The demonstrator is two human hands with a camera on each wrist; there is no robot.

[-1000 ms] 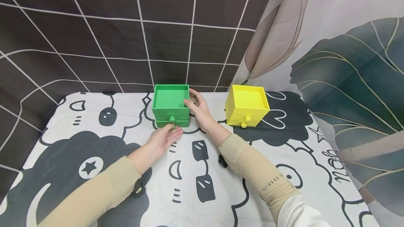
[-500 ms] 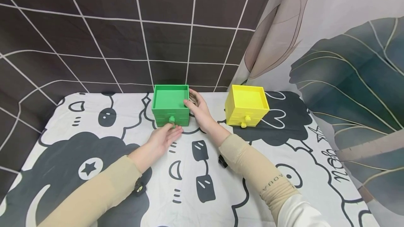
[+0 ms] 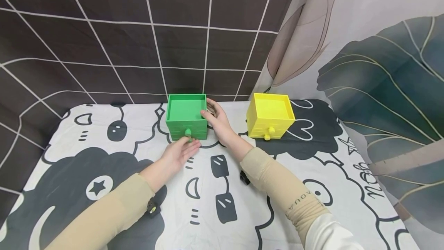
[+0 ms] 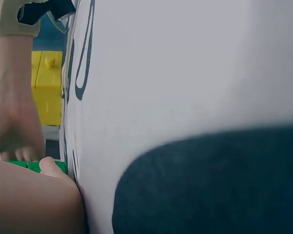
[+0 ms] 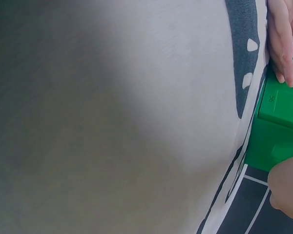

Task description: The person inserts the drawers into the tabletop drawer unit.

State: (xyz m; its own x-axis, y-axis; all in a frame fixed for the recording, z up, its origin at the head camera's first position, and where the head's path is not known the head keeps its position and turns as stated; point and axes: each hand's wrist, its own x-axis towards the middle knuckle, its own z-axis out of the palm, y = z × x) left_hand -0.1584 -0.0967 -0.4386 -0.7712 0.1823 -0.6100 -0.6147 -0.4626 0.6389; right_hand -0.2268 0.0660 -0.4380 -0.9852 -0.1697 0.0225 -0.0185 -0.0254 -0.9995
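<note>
A small green two-drawer box [image 3: 187, 109] with a shallow tray top stands against the back wall in the head view. My left hand [image 3: 178, 153] is at its front, the lower knob [image 3: 190, 139] between thumb and forefinger, the other fingers extended. Its upper knob [image 3: 188, 132] shows just above the thumb. With my right hand [image 3: 218, 120] I hold the box's right side, thumb on the top rim and fingers against the side, partly hidden. The right wrist view shows the green front [image 5: 283, 105] close to the left fingers [image 5: 283, 48].
A matching yellow drawer box [image 3: 270, 117] with two knobs stands to the right. Underneath is a black-and-white cartoon cloth [image 3: 208, 196]. A dark gridded curtain [image 3: 121, 38] rises behind, and a leaf-print curtain [image 3: 381, 99] hangs at the right.
The green box's lower drawer, slightly out a second ago, has slid back flush with the upper one. Both hands have stayed nearly in place; the head view has shifted slightly.
</note>
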